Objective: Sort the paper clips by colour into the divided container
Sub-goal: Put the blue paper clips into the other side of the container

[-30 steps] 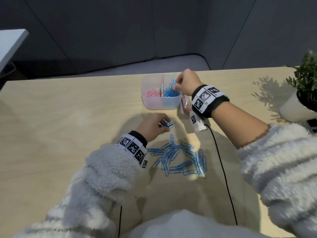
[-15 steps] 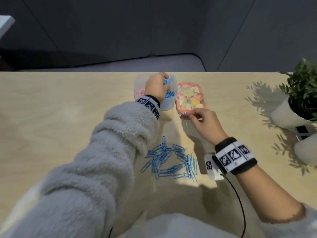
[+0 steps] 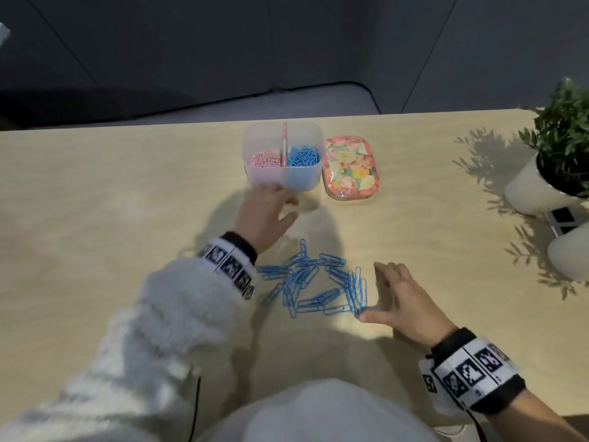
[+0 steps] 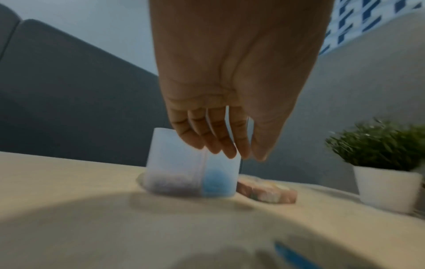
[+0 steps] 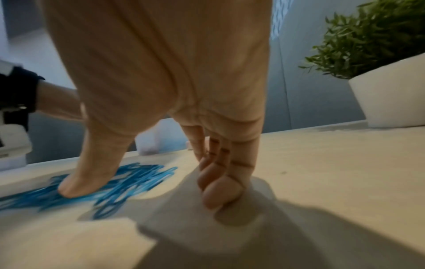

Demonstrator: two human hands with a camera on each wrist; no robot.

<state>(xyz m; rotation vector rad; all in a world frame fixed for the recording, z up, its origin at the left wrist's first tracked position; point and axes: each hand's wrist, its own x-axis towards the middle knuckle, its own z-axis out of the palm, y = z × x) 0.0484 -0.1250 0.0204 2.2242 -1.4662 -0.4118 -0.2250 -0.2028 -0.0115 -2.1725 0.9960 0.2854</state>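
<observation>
A translucent divided container [image 3: 305, 183] stands at the table's far middle, with pink clips [image 3: 265, 158] in its left half and blue clips [image 3: 303, 155] in its right half. A pile of blue paper clips [image 3: 314, 283] lies on the table in front of me. My left hand [image 3: 267, 211] hovers between the pile and the container with loose fingers and holds nothing; the left wrist view shows its fingers [image 4: 220, 143] in front of the container [image 4: 174, 163]. My right hand [image 3: 402, 301] rests at the pile's right edge, its thumb [image 5: 92, 169] on the clips [image 5: 135, 180].
A flower-patterned lid [image 3: 350, 167] lies flat just right of the container. Two white pots stand at the right edge, one with a green plant [image 3: 561, 148] and another [image 3: 570, 260] nearer me. The table's far edge runs just behind the container.
My left hand has come back from over the container toward the pile, with nothing in it. My right hand has left the patterned lid and dropped to the pile's right edge.
</observation>
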